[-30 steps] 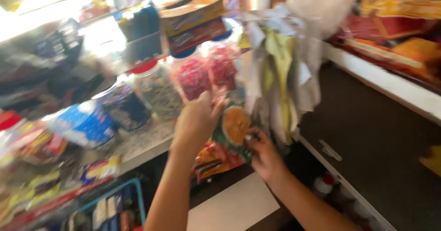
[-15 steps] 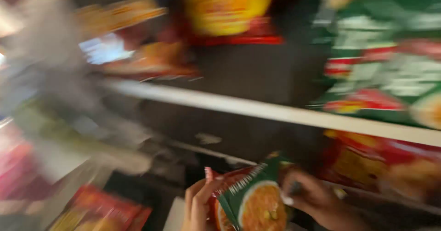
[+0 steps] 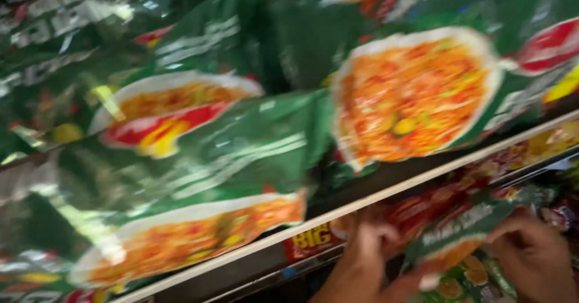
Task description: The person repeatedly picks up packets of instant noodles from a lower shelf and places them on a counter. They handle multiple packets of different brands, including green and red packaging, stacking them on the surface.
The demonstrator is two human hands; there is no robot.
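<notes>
Head view: green noodle packet (image 3: 459, 233) pinched between left hand (image 3: 367, 261) grip and right hand (image 3: 534, 252) grip, under shelf (image 3: 386, 195).

Shop shelving fills view, blurred. White-edged shelf board (image 3: 386, 195) slants up to the right. Above it, stacked green noodle packets (image 3: 253, 152) with orange bowl pictures; below, red packets (image 3: 422, 209) in shadow. Glare on foil, upper left

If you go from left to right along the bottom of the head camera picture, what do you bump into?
Green noodle packet lying flat on the upper shelf → red label with yellow letters → left hand → green packet held between the hands → right hand.
</notes>
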